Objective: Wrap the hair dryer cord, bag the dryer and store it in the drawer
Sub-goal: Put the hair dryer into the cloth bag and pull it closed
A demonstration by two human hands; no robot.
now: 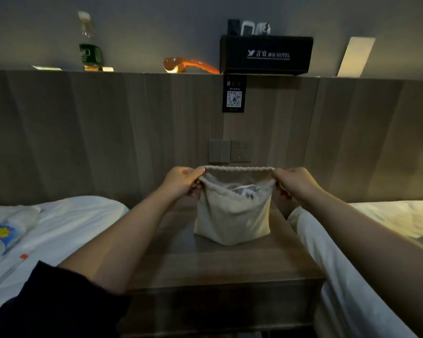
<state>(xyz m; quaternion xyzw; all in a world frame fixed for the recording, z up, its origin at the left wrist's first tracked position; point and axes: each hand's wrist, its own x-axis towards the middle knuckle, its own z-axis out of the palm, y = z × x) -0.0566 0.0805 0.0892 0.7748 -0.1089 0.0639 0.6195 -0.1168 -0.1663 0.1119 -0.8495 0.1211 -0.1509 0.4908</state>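
Note:
A beige cloth drawstring bag (232, 218) stands upright on the wooden nightstand (220, 267) between two beds. Its mouth is open, and part of the hair dryer (244, 190) with pale cord shows inside. My left hand (183, 181) pinches the left end of the bag's rim and drawstring. My right hand (294, 182) grips the right end. The drawstring is stretched taut between both hands. The nightstand's drawer front (215, 311) sits below the top, shut.
White beds flank the nightstand, the left one (59, 230) holding a plastic bottle (0, 240) and a pen. Wall switches and a socket (230, 151) are behind the bag. On the headboard ledge stand a bottle (89, 45), an orange object and a black hotel box (266, 54).

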